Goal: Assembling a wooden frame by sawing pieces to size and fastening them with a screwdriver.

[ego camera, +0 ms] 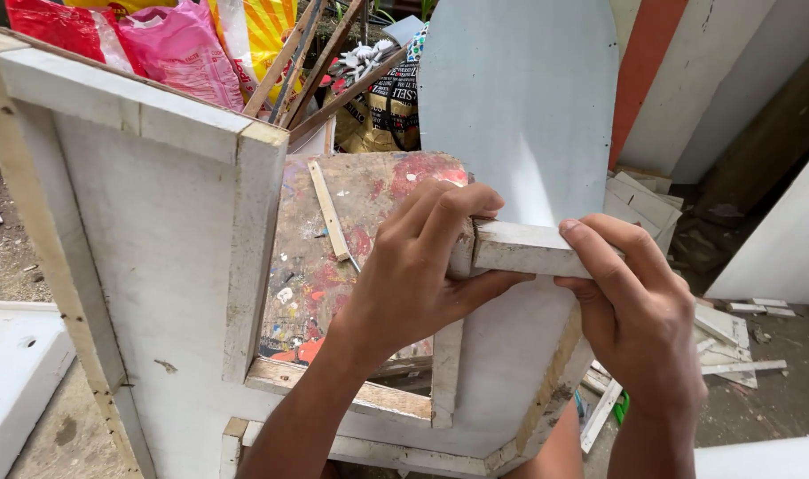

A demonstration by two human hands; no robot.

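Outdoor yard, daylight. Bare grey dirt floor (781,399) littered with white wood offcuts (733,341); paint-stained plywood table (333,257); pink plastic bags (178,44); orange-and-white wall (679,71).

left arm: bare forearm rising from the bottom edge, angled up and to the right.
left hand (418,270): back toward the camera, fingers curled over, thumb stretched right underneath.
right arm: bare forearm rising at lower right, near upright.
right hand (635,306): fingers bent leftward, fingertips pressed in a pinch, thumb below.
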